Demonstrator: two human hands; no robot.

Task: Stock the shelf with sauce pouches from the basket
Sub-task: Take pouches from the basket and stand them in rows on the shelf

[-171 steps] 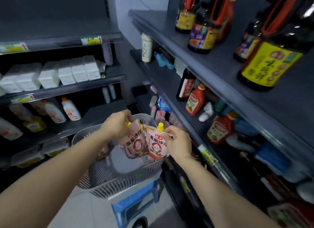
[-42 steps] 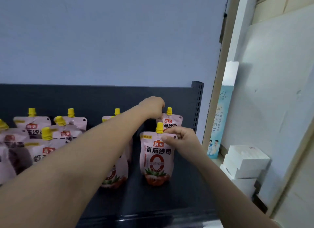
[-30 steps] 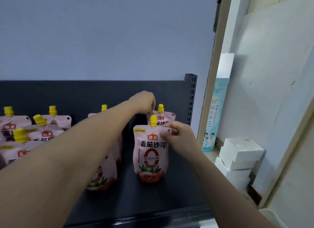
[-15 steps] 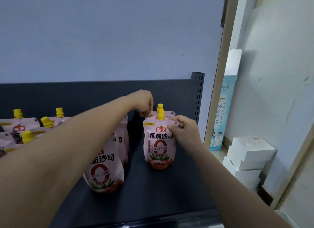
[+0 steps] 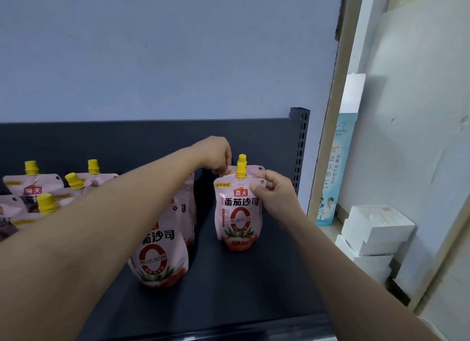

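A pink sauce pouch with a yellow cap point(image 5: 238, 213) stands upright on the dark shelf point(image 5: 244, 289). My right hand point(image 5: 273, 193) pinches its top right corner. Directly behind it stands a second pouch point(image 5: 254, 168), mostly hidden, and my left hand point(image 5: 216, 153) pinches its top left corner. Another pouch point(image 5: 159, 259) stands nearer the shelf's front, partly covered by my left forearm. Several more pouches point(image 5: 33, 185) stand at the left. The basket is out of view.
The shelf's perforated upright point(image 5: 300, 147) rises just right of the held pouches. Beyond it, stacked white boxes point(image 5: 373, 234) and a tall light-blue box point(image 5: 333, 172) sit against a white wall. A bare strip of shelf lies in front of the pouches.
The front pouch has been slid back against the rear one over the last second. Both hands stay at the two pouches' tops. Earlier, both hands lifted pouches from the basket.
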